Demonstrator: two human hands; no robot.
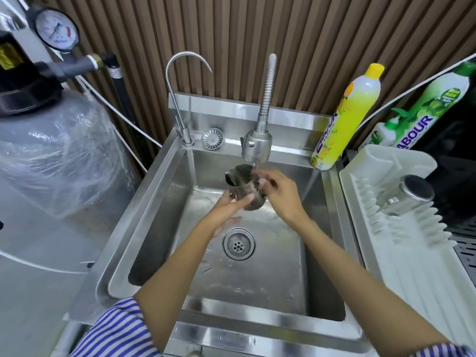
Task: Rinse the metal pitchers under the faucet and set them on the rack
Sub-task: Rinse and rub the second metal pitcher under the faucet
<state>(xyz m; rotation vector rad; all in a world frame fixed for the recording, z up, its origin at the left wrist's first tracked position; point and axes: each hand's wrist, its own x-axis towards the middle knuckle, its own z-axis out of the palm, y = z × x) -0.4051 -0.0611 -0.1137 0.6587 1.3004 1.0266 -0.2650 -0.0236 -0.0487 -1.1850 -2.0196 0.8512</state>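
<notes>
While water runs from the flexible faucet (257, 148), a metal pitcher (242, 176) sits under it, toward the sink's (332, 228) 12 o'clock wall.

The left hand (229, 210) curls round the pitcher's base from 7 o'clock. The right hand (280, 194) meets its rim from 3 o'clock, too blurred to tell grip from touch. The drain (239, 244) lies at 6 o'clock, apart from both. Past the sink's right rim, a white drying rack (412, 253) carries a second pitcher (409, 194), bottom up.

Two pitchers: centre pitcher (240, 176), rack pitcher (412, 193) at three o'clock. Two faucets at twelve: curved faucet (177, 81), flexible faucet (260, 130). Two bottles at two: yellow bottle (345, 119), green bottle (427, 112). Two hands: left hand (226, 210), right hand (280, 194). One sink (154, 228), one rack (386, 166), one gauge (56, 29) at ten.
</notes>
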